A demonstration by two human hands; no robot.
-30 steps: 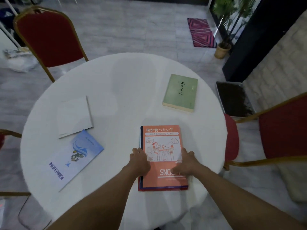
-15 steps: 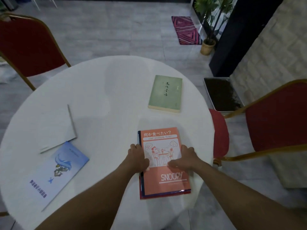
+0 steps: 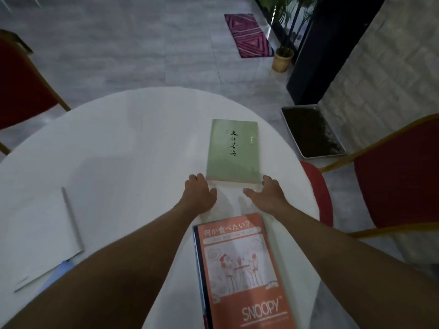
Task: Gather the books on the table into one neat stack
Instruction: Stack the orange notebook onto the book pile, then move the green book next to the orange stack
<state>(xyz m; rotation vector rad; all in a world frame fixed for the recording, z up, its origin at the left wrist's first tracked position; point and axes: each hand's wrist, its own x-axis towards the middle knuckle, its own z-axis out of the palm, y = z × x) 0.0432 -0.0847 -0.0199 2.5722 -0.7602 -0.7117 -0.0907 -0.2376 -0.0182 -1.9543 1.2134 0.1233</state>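
Note:
A green book [image 3: 231, 150] with black characters lies flat on the round white table [image 3: 133, 143], toward its far right. My left hand [image 3: 198, 194] and my right hand [image 3: 269, 194] reach out just short of the book's near corners, fingers spread and holding nothing. Whether the fingertips touch the book I cannot tell. An orange Snoopy book [image 3: 242, 271] lies on a darker one near the table's front edge, between my forearms. A white book [image 3: 40, 236] rests at the left. A blue book [image 3: 60, 271] shows only a corner beside my left forearm.
Red chairs with gold frames stand at the left [image 3: 21, 84] and right [image 3: 399, 176] of the table. On the floor beyond are a metal tray of dark soil [image 3: 311, 131], a potted plant [image 3: 282, 55] and a patterned mat [image 3: 248, 35].
Both hands left the orange book and moved forward to the green book's near edge. The camera moved forward and to the right, so the orange book now sits lower in view.

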